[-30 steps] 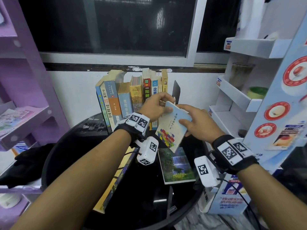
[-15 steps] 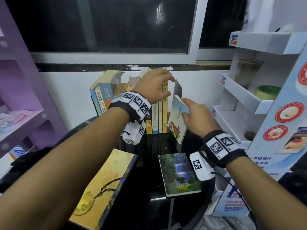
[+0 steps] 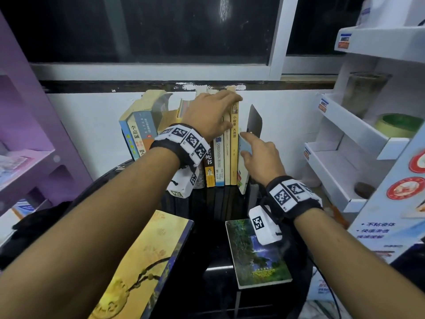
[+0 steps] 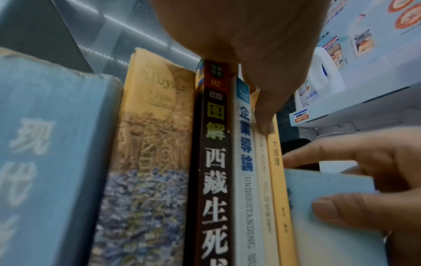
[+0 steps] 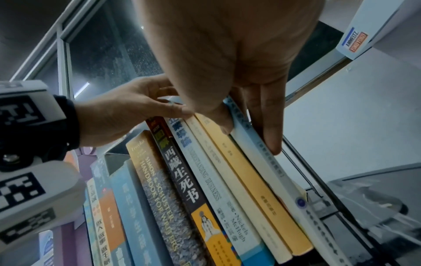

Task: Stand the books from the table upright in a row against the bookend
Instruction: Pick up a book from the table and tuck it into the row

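Note:
Several books stand upright in a row (image 3: 218,162) at the back of the black round table (image 3: 207,295), with a dark bookend (image 3: 255,122) at the row's right end. My left hand (image 3: 230,107) lies over the tops of the right-hand books, thumb (image 4: 264,124) pressed on a cream spine. My right hand (image 3: 248,143) pinches a thin light-blue book (image 3: 242,183), thumb on one cover and fingers (image 5: 271,136) on the other. The book stands almost upright between the yellow-spined book (image 3: 234,157) and the bookend. A large yellow-covered book (image 3: 142,268) and a green waterfall-covered book (image 3: 255,256) lie flat near me.
A purple shelf unit (image 3: 27,157) stands at the left with a black cloth (image 3: 39,222) below it. A white display rack (image 3: 345,157) holding a jar and a tape roll crowds the right. Behind the row are a white wall and a dark window.
The light-blue book went from tilted in both hands before the row to nearly upright at its right end. My left hand left it and settled on the row's tops.

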{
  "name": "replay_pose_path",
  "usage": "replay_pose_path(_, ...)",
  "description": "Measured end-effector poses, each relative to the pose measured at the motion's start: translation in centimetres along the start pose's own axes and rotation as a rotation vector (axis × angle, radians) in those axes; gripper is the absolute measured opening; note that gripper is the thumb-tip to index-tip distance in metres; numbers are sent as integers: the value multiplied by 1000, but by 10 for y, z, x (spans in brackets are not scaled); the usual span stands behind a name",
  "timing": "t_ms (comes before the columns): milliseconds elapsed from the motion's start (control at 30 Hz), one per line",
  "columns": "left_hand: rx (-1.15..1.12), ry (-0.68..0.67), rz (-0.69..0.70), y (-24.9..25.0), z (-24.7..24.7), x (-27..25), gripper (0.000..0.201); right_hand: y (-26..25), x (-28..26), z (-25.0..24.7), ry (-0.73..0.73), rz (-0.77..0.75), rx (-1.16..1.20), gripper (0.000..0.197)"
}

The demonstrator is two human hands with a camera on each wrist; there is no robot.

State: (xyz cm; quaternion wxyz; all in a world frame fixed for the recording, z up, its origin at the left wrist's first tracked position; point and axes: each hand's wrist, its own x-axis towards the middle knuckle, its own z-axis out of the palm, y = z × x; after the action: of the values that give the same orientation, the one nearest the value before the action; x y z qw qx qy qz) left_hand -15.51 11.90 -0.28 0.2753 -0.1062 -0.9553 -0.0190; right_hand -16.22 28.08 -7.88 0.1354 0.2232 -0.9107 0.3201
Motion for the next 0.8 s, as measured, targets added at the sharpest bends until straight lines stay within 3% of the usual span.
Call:
replay_pose_path(200,-41,8,23,-10,-3,3,55,3,13,11,-13,32,71,46)
replay_pose_path(400,-46,48,-82,-8,3,3,59,9,28,16,-122,29,109,48)
replay_pose_path(600,-42,63,-107,-8,5,3,61,14,29,11,-281,30,93,87)
replay_pose_path(800,-46,64,-114,-8,5,2,58,20,28,20,-243,9,125,85)
